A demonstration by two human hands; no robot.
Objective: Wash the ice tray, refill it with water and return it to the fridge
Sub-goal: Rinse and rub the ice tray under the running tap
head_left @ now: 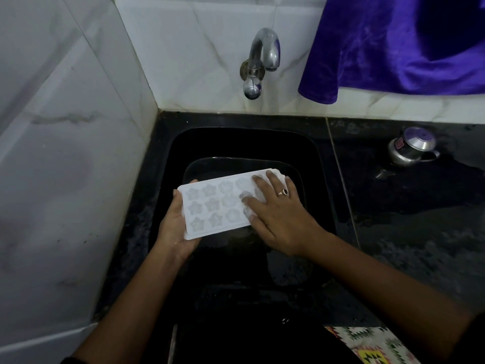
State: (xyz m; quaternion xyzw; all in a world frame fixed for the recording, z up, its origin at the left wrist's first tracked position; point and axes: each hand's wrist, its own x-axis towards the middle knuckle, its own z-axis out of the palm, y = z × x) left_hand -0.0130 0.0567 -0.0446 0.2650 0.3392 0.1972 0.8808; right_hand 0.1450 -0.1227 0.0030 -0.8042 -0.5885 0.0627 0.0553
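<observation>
Two hands meet the ice tray [210,206] above the sink [320,158]: left hand [174,227] grips its 9 o'clock end; right hand [278,216] fingers [273,179] press flat at 3 o'clock.

The ice tray [217,203] sits over the sink [183,143] — tap [262,56] behind, pot [412,147] on the counter's [420,206] back edge, right.

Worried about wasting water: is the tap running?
Off. No stream falls from the tap toward the ice tray held over the sink.

Dark wet counter [420,211], small steel pot [410,148]
</observation>
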